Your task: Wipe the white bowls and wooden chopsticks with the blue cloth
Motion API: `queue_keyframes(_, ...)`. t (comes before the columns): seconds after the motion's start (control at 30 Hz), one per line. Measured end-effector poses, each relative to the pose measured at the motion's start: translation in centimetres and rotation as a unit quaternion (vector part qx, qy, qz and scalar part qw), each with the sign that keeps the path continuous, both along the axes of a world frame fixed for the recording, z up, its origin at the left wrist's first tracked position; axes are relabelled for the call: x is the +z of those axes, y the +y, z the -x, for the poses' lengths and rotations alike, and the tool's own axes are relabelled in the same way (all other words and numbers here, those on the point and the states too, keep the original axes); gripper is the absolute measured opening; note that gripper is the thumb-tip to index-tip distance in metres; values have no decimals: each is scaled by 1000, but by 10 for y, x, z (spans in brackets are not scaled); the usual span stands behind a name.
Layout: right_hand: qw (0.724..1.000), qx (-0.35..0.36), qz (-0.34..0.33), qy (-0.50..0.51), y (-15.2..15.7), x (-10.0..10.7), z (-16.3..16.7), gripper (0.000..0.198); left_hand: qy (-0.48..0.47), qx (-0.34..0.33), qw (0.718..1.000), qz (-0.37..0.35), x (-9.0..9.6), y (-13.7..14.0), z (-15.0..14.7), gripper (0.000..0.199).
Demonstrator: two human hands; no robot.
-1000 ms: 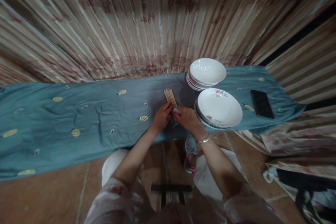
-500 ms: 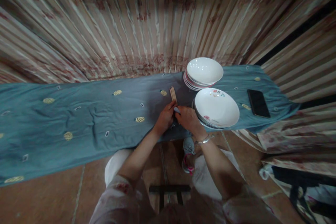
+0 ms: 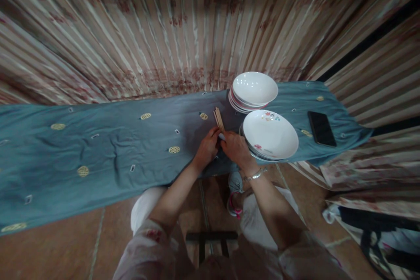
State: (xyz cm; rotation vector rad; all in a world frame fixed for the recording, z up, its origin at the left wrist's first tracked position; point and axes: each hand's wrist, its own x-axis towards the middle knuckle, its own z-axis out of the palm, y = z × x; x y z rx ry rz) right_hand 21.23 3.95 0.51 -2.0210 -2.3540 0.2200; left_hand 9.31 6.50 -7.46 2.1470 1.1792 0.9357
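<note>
Between my two hands is a bundle of thin wooden chopsticks (image 3: pixel 218 119), its far ends pointing away from me just above the blue cloth. My left hand (image 3: pixel 208 148) is closed around the bundle's near part from the left. From the other side my right hand (image 3: pixel 235 146) grips the same near end, fingers curled. A small pale grey piece (image 3: pixel 222 136) shows between the hands; what it is I cannot make out. Right beside my right hand stands a stack of white flowered plates (image 3: pixel 271 134). Behind it is a stack of white bowls (image 3: pixel 255 88).
A blue patterned cloth (image 3: pixel 98 135) covers the long narrow table. A black phone (image 3: pixel 322 128) lies near its right end. Pleated curtains (image 3: pixel 183 22) hang close behind the table. Below, a dark stool or frame bar (image 3: pixel 211 236) shows between my legs.
More of the chopsticks' length shows above my hands, and the bundle looks slightly more fanned. Both hands keep nearly the same place. The stacks and the phone stay put.
</note>
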Motion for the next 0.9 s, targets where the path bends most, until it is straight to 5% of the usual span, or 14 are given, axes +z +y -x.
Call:
queue_keyframes(0.47, 999, 31, -27, 28, 1, -14, -6, 22, -18, 0, 1000, 2, 1, -2, 1, 47)
queue_keyframes(0.9, 994, 50, 22, 98, 6, -9, -2, 26, -8, 12, 1000, 17, 9, -11, 15, 46)
